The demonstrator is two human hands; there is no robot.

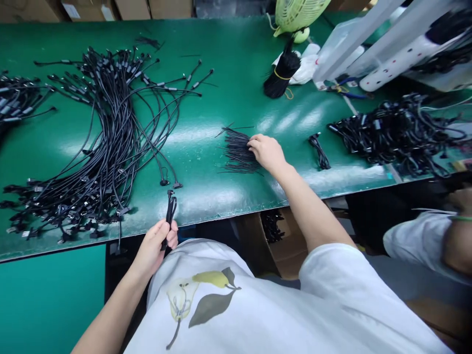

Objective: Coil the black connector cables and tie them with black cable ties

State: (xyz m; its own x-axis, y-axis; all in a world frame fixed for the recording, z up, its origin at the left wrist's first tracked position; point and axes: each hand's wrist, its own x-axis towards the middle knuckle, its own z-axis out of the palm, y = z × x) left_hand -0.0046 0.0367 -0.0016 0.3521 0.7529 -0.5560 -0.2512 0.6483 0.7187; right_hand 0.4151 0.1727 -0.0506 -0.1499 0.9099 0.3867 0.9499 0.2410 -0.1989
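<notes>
— Surface?
— Green workbench, glossy top.
— Contents?
— Black cables fanned across the left side, tangled cable heap at right, small cable coil beside it, loose black cable ties mid-bench, yellow-banded tie bundle toward the back.

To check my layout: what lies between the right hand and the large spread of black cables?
In the head view, a loose pile of thin black cable ties lies there, touching the right hand.
</notes>
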